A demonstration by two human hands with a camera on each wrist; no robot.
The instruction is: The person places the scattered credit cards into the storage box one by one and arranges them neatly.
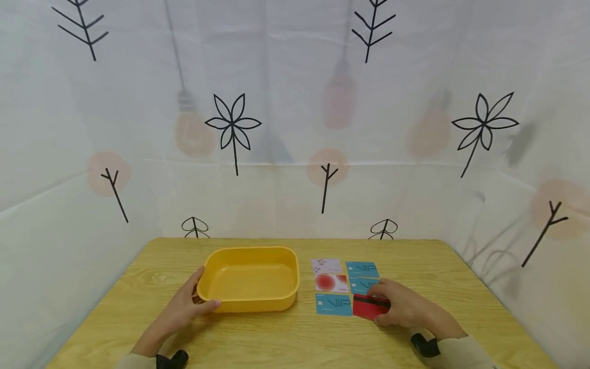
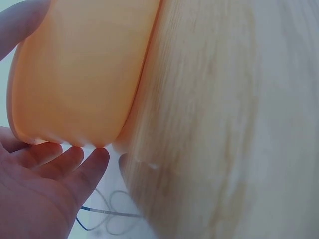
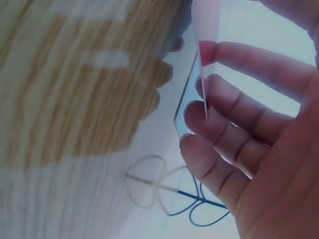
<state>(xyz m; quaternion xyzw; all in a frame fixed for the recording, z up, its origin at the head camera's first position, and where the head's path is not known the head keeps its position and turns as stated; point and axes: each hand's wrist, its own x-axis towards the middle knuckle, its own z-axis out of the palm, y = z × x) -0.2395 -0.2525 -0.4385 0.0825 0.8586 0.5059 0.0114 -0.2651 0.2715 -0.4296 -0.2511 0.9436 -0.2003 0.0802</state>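
Observation:
A yellow plastic basin [image 1: 251, 282], oblong with rounded corners, stands left of centre in the head view. My left hand [image 1: 182, 307] holds its near left corner, fingers along the left end and thumb against the front wall. The left wrist view shows the fingertips touching the basin's wall [image 2: 89, 74]. To the right, my right hand [image 1: 405, 306] pinches a red card [image 1: 369, 306] with a dark stripe, at its right edge. This card lies right of a blue VIP card [image 1: 334, 304]. In the right wrist view the fingers partly hide the card [image 3: 207, 25].
Behind the red card are two more blue VIP cards [image 1: 362, 269], the nearer partly covered. A white card with a red circle [image 1: 331, 283] and a pale flowered card [image 1: 326, 265] form the left column. A patterned white cloth [image 1: 276, 200] surrounds the wooden table [image 1: 276, 341].

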